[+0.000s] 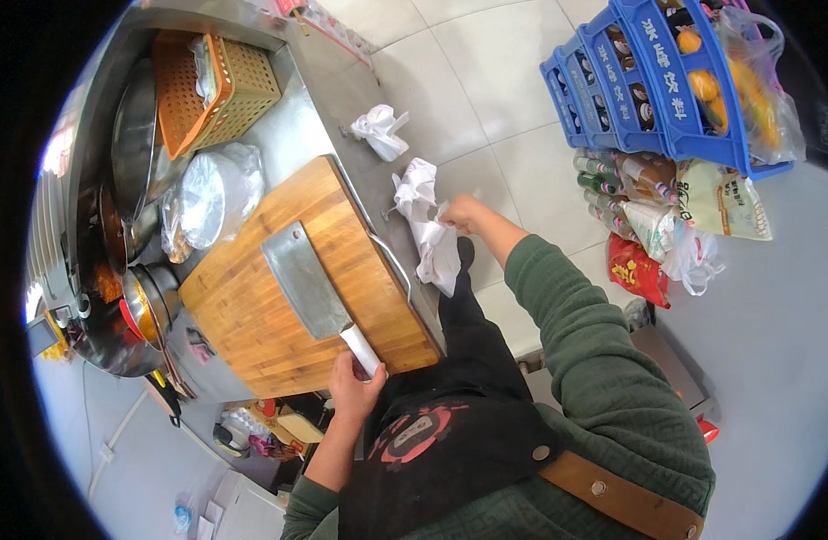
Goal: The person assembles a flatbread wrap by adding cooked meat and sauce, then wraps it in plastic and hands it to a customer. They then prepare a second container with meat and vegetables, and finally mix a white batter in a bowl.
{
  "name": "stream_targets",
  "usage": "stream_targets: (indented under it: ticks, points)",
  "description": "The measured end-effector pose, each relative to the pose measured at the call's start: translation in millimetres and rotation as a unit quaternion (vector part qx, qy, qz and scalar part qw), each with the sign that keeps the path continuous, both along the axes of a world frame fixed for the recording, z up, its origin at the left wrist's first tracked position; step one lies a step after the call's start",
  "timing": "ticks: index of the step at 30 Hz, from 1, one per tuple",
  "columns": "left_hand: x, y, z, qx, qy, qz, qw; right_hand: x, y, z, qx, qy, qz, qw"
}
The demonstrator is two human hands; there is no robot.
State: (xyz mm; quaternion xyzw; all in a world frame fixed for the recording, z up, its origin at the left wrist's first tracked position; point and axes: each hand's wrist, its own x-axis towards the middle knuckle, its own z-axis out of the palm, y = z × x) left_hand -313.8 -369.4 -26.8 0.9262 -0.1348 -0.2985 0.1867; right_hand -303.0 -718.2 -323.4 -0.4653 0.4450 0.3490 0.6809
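Nearest: black apron [495, 441], close up to the table [297, 130]. Just ahead, left hand [356, 393] at the table's near edge, with thumb and fingers closed about the butt end of the cleaver [306, 283]; a snug grip on the handle, with no gap to be seen. Handle turned back toward the body, probably for an easy hold without reaching over the blade.

Cleaver flat on the cutting board [243, 315], toward its right side. Flat probably for steadiness, with wood under the blade to spare the edge. Blade broad, nearly rectangular, dull mottled gray, with a small hole near one far corner. Handle white, straight, rounded.

Off to the right, past the table's side: right hand [465, 212], fingertips pinched together on a limp white wrap [436, 256]. Cloth or thin plastic, cannot tell. Hangs creased and loose down the side, probably to stay off the worktop and within reach.

Farther along that side, a second white bundle [378, 133], knotted-looking. Beyond the board, a clear plastic bag [220, 193] around something round and pale, probably against dust; then a tan basket [243, 85] beside a big metal pan [135, 135].

Farthest right: stacked blue crates [666, 67], probably piled to save floor, with oranges [705, 85] on top and bottles [607, 184] just beside.
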Motion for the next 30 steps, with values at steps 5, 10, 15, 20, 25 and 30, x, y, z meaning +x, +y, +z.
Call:
stream_targets:
  ticks: [5, 10, 15, 20, 25, 30]
  points:
    - [1, 0, 1, 0.004, -0.004, -0.008, 1.000, -20, 1, 4, 0.104, 0.039, -0.171, 0.979]
    - [5, -3, 6, 0.006, -0.002, -0.026, 1.000, -39, 15, -13, 0.083, 0.059, -0.378, 0.920]
    - [8, 5, 8, -0.052, 0.023, -0.034, 0.998, -75, -19, -22, -0.160, 0.085, -0.533, 0.827]
    - [11, 8, 32, -0.179, -0.025, 0.020, 0.983, -92, -89, 74, -0.282, -0.107, -0.553, 0.776]
    - [36, -40, 74, -0.325, -0.050, -0.140, 0.934, -86, -45, 276, -0.241, -0.315, -0.435, 0.808]
    - [39, -73, 107, -0.420, -0.024, -0.139, 0.897, -62, 75, 400, -0.181, -0.443, -0.372, 0.795]
